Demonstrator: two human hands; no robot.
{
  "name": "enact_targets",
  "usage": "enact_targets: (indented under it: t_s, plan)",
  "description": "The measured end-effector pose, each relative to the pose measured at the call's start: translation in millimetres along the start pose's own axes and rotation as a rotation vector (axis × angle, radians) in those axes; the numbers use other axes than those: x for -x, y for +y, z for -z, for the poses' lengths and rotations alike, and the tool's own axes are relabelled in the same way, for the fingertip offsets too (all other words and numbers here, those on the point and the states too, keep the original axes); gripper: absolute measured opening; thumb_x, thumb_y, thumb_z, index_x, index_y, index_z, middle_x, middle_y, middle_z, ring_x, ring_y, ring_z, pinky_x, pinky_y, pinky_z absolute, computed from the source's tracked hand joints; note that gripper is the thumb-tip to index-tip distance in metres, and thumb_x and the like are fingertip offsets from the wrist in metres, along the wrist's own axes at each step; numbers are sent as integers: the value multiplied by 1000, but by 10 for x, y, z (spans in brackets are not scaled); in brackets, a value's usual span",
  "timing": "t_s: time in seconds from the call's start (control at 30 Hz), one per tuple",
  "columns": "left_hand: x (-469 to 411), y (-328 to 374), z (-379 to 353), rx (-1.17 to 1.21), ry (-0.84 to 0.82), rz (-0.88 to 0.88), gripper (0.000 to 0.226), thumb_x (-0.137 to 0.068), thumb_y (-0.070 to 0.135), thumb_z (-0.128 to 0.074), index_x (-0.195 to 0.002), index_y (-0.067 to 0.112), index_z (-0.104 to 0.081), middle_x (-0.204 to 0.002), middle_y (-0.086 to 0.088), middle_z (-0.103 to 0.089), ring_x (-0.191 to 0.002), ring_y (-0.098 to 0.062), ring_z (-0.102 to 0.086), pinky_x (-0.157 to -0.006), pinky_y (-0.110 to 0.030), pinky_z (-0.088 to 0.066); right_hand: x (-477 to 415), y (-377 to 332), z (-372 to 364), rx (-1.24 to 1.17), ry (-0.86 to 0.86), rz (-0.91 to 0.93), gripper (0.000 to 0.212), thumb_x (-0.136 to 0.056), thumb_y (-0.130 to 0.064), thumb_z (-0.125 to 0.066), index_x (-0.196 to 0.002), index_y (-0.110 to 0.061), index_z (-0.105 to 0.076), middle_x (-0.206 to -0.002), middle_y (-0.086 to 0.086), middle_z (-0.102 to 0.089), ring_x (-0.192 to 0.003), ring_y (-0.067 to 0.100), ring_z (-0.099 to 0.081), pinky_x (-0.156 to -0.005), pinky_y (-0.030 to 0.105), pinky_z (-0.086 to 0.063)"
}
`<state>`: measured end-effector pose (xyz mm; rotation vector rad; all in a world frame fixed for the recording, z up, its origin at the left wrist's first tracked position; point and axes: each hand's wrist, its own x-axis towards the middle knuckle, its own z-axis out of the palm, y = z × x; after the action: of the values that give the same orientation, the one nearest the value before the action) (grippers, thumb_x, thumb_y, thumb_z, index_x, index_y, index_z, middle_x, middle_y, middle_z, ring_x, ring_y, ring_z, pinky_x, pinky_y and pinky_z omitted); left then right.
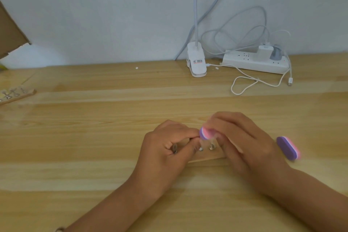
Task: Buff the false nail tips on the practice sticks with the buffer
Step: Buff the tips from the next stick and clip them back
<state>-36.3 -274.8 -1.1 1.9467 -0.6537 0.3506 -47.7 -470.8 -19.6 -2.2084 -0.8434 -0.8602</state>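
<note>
A small wooden holder (pixel 205 156) with metal practice sticks lies on the table between my hands. My left hand (pixel 165 147) pinches one practice stick (pixel 175 149) by its metal stem, its nail tip hidden by my fingers. My right hand (pixel 239 137) grips a pink and purple buffer (pixel 204 133), whose end is against my left fingertips. Another stick base (pixel 211 146) stands in the holder. A second pink and purple buffer (pixel 288 148) lies on the table to the right of my right hand.
A second wooden holder with several sticks (pixel 15 94) lies at the left edge. A white clip lamp (pixel 196 62), a power strip (pixel 256 61) and loose white cables (pixel 250 83) sit at the back right. Cardboard (pixel 9 30) leans at the far left.
</note>
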Motion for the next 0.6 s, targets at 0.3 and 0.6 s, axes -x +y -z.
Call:
enact_targets:
  t_s: [0.3, 0.6]
  plan:
    - [18, 33, 20, 199, -26, 146, 6, -83, 18, -73, -86, 15, -78, -81, 6, -73, -83, -17, -66, -69, -40, -51, 11, -21, 3, 2, 28, 74, 29, -98, 2, -50, -120, -13, -60, -121, 5, -58, -109, 19, -60, -89, 33, -50]
    - [12, 43, 15, 425, -64, 241, 9, -87, 11, -70, -86, 14, -77, -79, -4, -74, -75, -12, -66, -65, -31, -51, 30, -59, -15, 8, 41, 121, 24, -100, 1, -52, -118, -11, -61, -119, 6, -59, -110, 20, -61, -94, 28, -49]
